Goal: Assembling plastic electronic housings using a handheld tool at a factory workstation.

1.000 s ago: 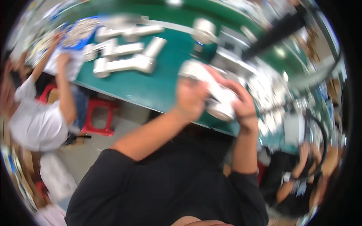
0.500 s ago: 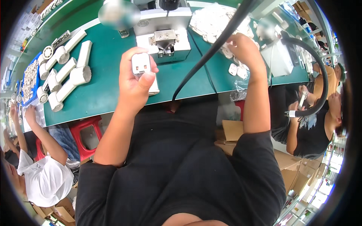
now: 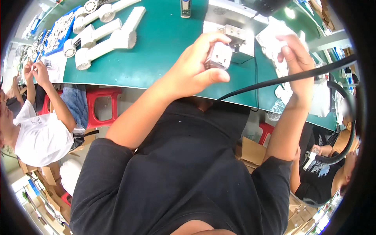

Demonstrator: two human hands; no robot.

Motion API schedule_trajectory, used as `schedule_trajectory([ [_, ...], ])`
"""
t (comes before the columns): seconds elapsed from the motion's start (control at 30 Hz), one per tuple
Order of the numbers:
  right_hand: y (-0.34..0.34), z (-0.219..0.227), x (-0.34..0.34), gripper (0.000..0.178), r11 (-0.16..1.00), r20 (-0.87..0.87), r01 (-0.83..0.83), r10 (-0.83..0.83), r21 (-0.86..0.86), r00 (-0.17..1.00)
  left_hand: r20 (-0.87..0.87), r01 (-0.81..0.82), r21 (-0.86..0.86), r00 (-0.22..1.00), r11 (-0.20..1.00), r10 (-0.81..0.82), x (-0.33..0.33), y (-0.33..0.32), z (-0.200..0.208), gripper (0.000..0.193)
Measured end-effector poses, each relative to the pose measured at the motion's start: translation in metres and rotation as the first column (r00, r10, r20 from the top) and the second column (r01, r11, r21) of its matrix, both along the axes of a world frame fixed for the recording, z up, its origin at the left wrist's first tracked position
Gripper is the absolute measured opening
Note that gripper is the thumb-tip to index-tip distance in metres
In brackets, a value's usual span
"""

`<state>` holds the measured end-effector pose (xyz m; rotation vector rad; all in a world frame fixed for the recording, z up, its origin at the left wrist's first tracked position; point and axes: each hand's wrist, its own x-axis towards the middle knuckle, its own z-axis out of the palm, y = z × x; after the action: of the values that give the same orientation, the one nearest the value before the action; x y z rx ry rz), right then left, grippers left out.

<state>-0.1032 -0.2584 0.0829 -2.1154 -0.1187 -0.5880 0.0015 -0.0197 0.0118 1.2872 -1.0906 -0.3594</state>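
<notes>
My left hand [image 3: 192, 64] is closed around a white blocky plastic housing [image 3: 220, 56], whose end face shows small dark openings. Its thumb points right, just below that face. The housing is in front of the metal fixture [image 3: 235, 34] of a grey-white bench machine [image 3: 231, 16] and hides part of it. To the right, my right hand [image 3: 297, 58] is over a heap of white parts [image 3: 270, 39], its fingers bent together. Something white shows at the fingertips, but against the white heap I cannot make out what it is.
Several white tubular handles [image 3: 124, 37] lie on the green table [image 3: 164, 51] at left, beside a blue tray [image 3: 58, 31] of small parts. A black cable [image 3: 282, 79] crosses in front of my right forearm. Co-workers sit on both sides, near a red stool [image 3: 102, 105].
The view has swung, shifting the table and machine. My left hand has moved to the machine's fixture with the housing still held. My right hand has lifted from the heap, its fingers turned leftward.
</notes>
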Motion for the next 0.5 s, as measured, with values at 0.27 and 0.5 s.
schedule_trajectory([
  [0.27,0.059,0.030,0.058,0.021,0.737,-0.234,-0.639,0.596,-0.222,0.768,-0.127,0.176,0.016,0.977,0.984,-0.172,0.000,0.001,0.011,0.071],
  [0.5,0.061,0.033,0.045,0.015,0.862,0.163,-0.338,0.421,-0.377,0.892,-0.170,0.103,-0.121,0.978,0.987,-0.123,-0.006,0.005,0.007,0.060],
])
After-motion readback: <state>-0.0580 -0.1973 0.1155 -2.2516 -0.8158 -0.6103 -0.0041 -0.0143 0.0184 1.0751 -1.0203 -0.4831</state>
